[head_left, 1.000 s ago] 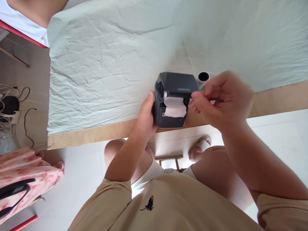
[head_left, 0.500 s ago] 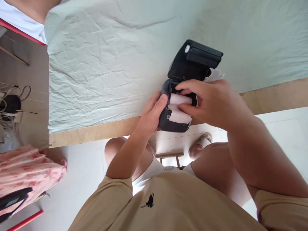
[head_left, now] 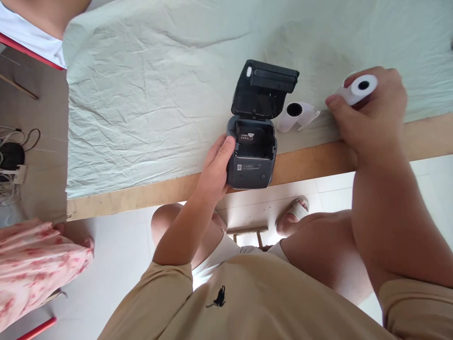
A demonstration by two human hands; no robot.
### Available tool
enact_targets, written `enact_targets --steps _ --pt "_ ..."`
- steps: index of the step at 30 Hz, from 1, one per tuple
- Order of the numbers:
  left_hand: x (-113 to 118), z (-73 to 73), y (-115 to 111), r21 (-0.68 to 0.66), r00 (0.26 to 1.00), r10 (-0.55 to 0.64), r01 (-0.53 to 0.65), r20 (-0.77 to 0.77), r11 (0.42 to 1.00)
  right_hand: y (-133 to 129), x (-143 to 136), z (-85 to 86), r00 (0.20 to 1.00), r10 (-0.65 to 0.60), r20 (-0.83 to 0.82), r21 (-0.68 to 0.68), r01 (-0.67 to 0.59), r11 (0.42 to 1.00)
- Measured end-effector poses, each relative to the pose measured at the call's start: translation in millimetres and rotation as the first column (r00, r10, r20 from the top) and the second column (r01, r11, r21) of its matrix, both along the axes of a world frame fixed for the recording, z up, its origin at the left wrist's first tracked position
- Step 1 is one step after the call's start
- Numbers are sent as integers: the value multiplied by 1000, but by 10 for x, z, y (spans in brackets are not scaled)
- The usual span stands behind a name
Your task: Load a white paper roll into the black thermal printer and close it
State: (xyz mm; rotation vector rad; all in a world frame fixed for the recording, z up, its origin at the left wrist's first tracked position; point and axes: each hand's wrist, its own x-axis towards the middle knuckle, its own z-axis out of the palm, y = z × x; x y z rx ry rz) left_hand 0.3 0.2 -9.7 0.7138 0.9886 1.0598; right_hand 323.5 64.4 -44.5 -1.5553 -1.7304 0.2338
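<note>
My left hand (head_left: 216, 165) grips the left side of a dark portable label printer (head_left: 250, 173) at the table's front edge. Its lid (head_left: 261, 92) is flipped up and back, and the paper bay shows bare inside, with a small printed sticker. My right hand (head_left: 375, 108) is closed around a white paper roll (head_left: 363, 89), held to the right of the printer with its cored end facing up. Between the two, a second white paper roll (head_left: 288, 120) stands on the cloth beside the lid, its loose end sticking out to the right.
A wrinkled pale green cloth (head_left: 148, 104) covers the table, with a bare wooden edge (head_left: 141, 194) in front. At the far left are tangled cables (head_left: 10, 172) and a pink patterned cloth (head_left: 38, 269). Part of another person (head_left: 53, 16) shows at the upper left.
My right hand has lifted the paper roll out of the printer bay and carried it to the right. The printer has shifted slightly left in my left hand, uncovering the second roll.
</note>
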Motion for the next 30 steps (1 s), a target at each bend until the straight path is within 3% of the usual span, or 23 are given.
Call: enact_targets --steps 2,4,7,9,12,18,21,24,27,30 --pt "-7 -16 -2 -1 1000 11 -11 0 1000 17 38 -73 989 -146 20 0 146 989" --pt "-10 -24 -3 -7 1000 19 -19 -1 1000 -22 -25 -21 980 -197 30 -24 198 980" --pt "-12 -25 -3 -11 1000 14 -14 4 1000 -151 -290 192 997 -72 -1 148 71 986" --pt "-13 -23 -6 -11 1000 5 -5 3 1000 -234 -524 308 999 41 -14 285 -35 958" --pt "-15 -22 -15 -7 1000 2 -2 3 1000 -272 -795 308 988 131 80 242 -146 959" --pt "-8 -8 -14 -8 999 -9 9 48 1000 -169 -800 62 992 108 69 89 -114 989" --pt "4 13 -9 -17 999 -3 4 36 1000 -225 -813 164 985 104 -137 210 -74 975" --pt "11 22 -9 -14 1000 -2 2 27 1000 -382 -968 403 944 196 -267 379 -84 921" --pt "8 26 -13 27 999 -19 18 27 999 -533 -1186 590 955 265 -133 358 -203 911" --pt "2 43 -22 67 999 -32 33 -26 997 -571 -1324 602 965 245 98 274 -263 925"
